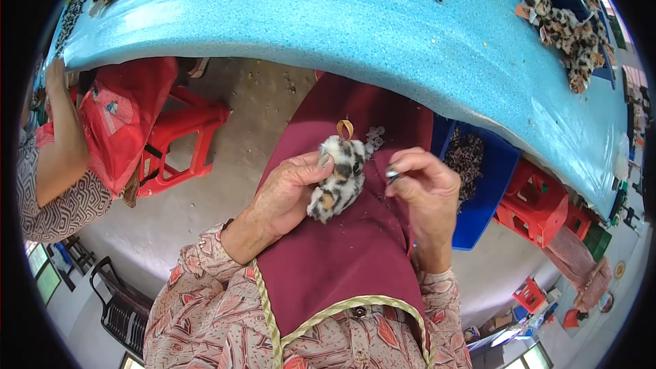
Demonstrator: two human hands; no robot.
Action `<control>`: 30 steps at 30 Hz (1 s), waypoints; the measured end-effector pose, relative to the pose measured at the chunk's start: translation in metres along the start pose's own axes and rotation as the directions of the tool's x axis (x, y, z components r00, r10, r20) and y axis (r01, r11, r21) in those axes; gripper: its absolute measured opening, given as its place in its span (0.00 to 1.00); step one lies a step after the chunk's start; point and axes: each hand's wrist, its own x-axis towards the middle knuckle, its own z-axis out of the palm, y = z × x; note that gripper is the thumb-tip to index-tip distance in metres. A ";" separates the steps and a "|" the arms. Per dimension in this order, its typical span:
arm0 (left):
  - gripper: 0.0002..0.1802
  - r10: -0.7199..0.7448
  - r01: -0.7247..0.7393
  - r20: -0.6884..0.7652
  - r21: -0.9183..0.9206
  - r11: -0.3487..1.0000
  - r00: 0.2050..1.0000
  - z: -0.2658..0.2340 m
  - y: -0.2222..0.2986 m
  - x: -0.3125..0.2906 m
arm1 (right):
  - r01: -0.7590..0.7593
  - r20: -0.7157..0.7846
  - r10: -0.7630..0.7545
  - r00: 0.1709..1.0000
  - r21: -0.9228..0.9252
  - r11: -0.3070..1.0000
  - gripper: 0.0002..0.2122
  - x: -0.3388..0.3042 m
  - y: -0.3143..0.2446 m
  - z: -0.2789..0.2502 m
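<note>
My left hand (pixel 287 188) is closed around a small spotted plush piece (pixel 336 188), white with black and tan patches, held above my lap. A yellow-brown ribbon loop (pixel 346 128) sticks up from its top, and a shiny black dot like a toy eye (pixel 356 167) shows on its right side. Just to the right, apart from the plush, the thumb and fingers of my right hand (pixel 429 195) pinch a tiny shiny object (pixel 391 174), dark and pale, too small to name. Several small whitish rings (pixel 374 138) lie on my maroon apron (pixel 355 253) beside the plush.
A table with a blue cover (pixel 328 20) spans the front. Spotted plush pieces (pixel 567 37) are heaped at its right. A blue bin (pixel 488 188) holding small dark-and-pale pieces stands by my right hand. Red stools (pixel 181 140) and another person's arm (pixel 65 137) are at left.
</note>
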 end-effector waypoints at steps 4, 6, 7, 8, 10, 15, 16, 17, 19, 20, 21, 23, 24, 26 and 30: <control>0.18 0.033 -0.029 -0.084 0.051 0.998 0.996 0.010 -0.003 0.000 | -0.109 -0.020 0.108 0.994 -0.117 0.987 0.07 -0.015 0.014 0.012; 0.17 0.081 -0.066 -0.117 0.128 0.990 0.990 0.011 -0.005 0.000 | -0.121 0.002 0.123 0.992 -0.160 0.980 0.07 -0.016 0.017 0.012; 0.17 0.078 -0.062 -0.118 0.128 0.990 0.990 0.009 -0.006 0.001 | -0.128 0.026 0.136 0.990 -0.206 0.970 0.07 -0.017 0.018 0.011; 0.15 0.089 -0.069 -0.117 0.167 0.984 0.989 0.006 -0.008 0.001 | -0.090 0.042 0.104 0.994 -0.247 0.965 0.07 -0.016 0.021 0.011; 0.14 0.097 -0.072 -0.118 0.205 0.976 0.988 0.003 -0.010 0.001 | -0.070 0.047 0.086 0.995 -0.273 0.959 0.07 -0.015 0.023 0.011; 0.11 0.203 -0.155 -0.096 0.369 0.917 0.974 0.005 -0.010 0.002 | 0.080 0.131 -0.027 0.991 -0.413 0.907 0.07 -0.007 0.030 0.005; 0.11 0.200 -0.152 -0.097 0.368 0.917 0.975 0.004 -0.010 0.003 | 0.054 0.112 -0.010 0.994 -0.396 0.916 0.07 -0.007 0.031 0.005; 0.11 0.230 -0.182 -0.074 0.404 0.896 0.970 0.003 -0.009 0.002 | 0.033 0.094 0.004 0.996 -0.383 0.923 0.06 -0.007 0.032 0.006; 0.12 0.259 -0.213 -0.047 0.438 0.874 0.965 0.001 -0.009 0.001 | -0.002 0.066 0.028 0.997 -0.367 0.930 0.06 -0.010 0.034 0.007; 0.13 0.318 -0.253 -0.015 0.568 0.783 0.948 0.002 -0.007 -0.001 | -0.041 0.039 0.058 0.998 -0.344 0.938 0.05 -0.011 0.035 0.008; 0.14 0.370 -0.287 0.027 0.683 0.672 0.929 0.004 -0.006 -0.002 | -0.043 0.038 0.060 0.997 -0.344 0.938 0.05 -0.011 0.036 0.010; 0.17 0.455 -0.371 0.142 0.803 0.466 0.879 0.008 -0.004 -0.006 | -0.167 -0.036 0.163 0.986 -0.203 0.965 0.04 -0.012 0.036 0.013; 0.19 0.507 -0.434 0.274 0.871 0.230 0.817 0.010 -0.004 -0.007 | -0.167 -0.038 0.163 0.986 -0.204 0.965 0.04 -0.013 0.039 0.012; 0.21 0.527 -0.450 0.307 0.877 0.166 0.792 0.009 -0.008 -0.007 | -0.200 -0.048 0.196 0.979 -0.124 0.972 0.02 -0.015 0.050 0.007; 0.23 0.521 -0.449 0.374 0.893 0.020 0.767 0.005 -0.012 -0.007 | -0.211 -0.051 0.209 0.976 -0.036 0.977 0.02 -0.021 0.058 0.008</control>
